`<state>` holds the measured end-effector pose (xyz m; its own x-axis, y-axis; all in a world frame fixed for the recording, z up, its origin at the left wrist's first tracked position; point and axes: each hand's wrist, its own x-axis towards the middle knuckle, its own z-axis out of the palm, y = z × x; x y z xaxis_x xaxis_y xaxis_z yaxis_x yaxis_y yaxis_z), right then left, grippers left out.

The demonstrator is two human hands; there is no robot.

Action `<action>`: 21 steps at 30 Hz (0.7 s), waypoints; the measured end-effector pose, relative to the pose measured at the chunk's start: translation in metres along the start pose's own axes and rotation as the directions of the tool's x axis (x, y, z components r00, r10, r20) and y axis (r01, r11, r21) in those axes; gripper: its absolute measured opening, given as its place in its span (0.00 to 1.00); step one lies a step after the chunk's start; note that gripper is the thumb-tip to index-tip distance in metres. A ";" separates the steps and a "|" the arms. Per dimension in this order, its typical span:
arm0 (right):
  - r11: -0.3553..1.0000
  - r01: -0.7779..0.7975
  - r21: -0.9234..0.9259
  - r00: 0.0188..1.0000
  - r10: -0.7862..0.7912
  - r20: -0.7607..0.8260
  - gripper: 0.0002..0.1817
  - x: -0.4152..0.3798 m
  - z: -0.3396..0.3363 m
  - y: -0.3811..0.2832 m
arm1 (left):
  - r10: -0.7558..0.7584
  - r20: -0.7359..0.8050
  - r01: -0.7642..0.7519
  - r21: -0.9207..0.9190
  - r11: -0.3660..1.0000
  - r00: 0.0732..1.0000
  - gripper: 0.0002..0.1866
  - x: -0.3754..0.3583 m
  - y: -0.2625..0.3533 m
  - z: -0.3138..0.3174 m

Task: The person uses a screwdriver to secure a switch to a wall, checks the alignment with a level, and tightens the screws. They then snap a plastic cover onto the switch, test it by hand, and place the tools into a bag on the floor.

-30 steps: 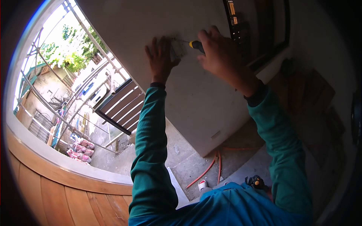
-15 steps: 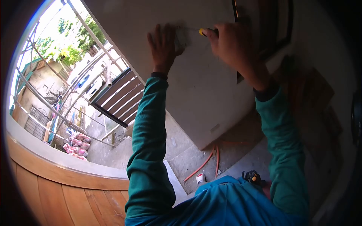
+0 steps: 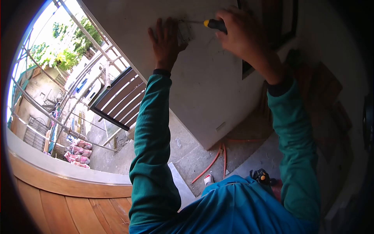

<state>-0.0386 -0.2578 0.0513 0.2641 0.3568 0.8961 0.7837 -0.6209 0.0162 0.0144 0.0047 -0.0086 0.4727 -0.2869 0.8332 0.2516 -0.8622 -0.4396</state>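
My left hand (image 3: 165,45) lies with its fingers spread on the pale wall (image 3: 208,84). Beside its thumb is a small rectangular box outline (image 3: 185,32) in the wall, with dark spots at its corners. A screwdriver (image 3: 216,25) with a black and yellow handle is in my right hand (image 3: 245,37), fingers and thumb about the back of the handle. Its thin shaft points left to the top edge of the box outline, close to my left fingertips. Whether the tip touches a screw is too small to tell.
Orange tubing (image 3: 206,168) emerges from the floor below the wall corner. At left are a slatted panel (image 3: 119,99), scaffold poles (image 3: 43,107) and filled sacks (image 3: 79,152). Wood planking (image 3: 78,210) fills the lower left. A dark-framed opening (image 3: 286,23) is at upper right.
The view has shifted slightly. My right hand has changed its hold, so more of the screwdriver's handle shows. My left hand stays on the wall beside the box outline.
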 end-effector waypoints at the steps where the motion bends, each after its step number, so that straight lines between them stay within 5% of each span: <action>1: 0.999 0.033 -0.032 0.996 -0.036 -0.080 0.15 -0.001 0.004 0.002 | 0.006 -0.014 -0.006 -0.015 1.000 1.000 0.55 0.000 0.000 0.001; 4: 0.985 -0.160 -0.064 0.987 0.161 0.011 0.15 -0.002 0.009 0.004 | 0.008 -0.009 -0.008 -0.001 1.000 1.000 0.55 0.001 0.001 0.001; 7: 1.000 -0.022 -0.010 0.995 0.023 0.096 0.15 0.001 -0.008 0.000 | -0.001 0.006 0.001 -0.021 1.000 1.000 0.55 0.002 0.001 0.001; 11: 0.996 -0.052 -0.071 0.998 0.053 0.018 0.15 0.000 -0.005 -0.006 | 0.002 -0.001 -0.002 -0.021 1.000 1.000 0.55 0.002 0.000 0.002; 13: 0.945 -0.310 -0.104 0.929 0.325 0.179 0.17 0.006 -0.011 -0.014 | -0.011 0.020 0.012 -0.041 0.999 1.000 0.55 0.003 0.000 -0.001; 14: 0.943 -0.315 -0.105 0.927 0.330 0.176 0.17 0.004 -0.011 -0.012 | -0.006 0.019 0.006 -0.043 0.999 1.000 0.55 0.004 0.000 -0.001; 16: 0.982 0.016 -0.186 0.985 -0.048 -0.168 0.13 -0.004 -0.009 -0.008 | -0.023 0.049 0.026 -0.059 0.998 0.999 0.55 0.005 0.000 -0.003; 20: 0.995 0.075 -0.059 0.995 -0.079 -0.065 0.18 -0.004 0.000 0.006 | -0.016 0.040 0.018 -0.064 0.998 0.999 0.54 0.004 -0.001 -0.004; 21: 0.988 -0.116 -0.100 0.990 0.124 0.071 0.18 0.002 -0.005 -0.003 | -0.012 0.023 0.013 -0.038 0.999 1.000 0.54 0.005 0.000 -0.006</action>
<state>-0.0436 -0.2585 0.0552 0.3981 0.3258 0.8575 0.6876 -0.7247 -0.0439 0.0116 0.0013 -0.0024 0.4888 -0.2672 0.8305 0.2251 -0.8811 -0.4160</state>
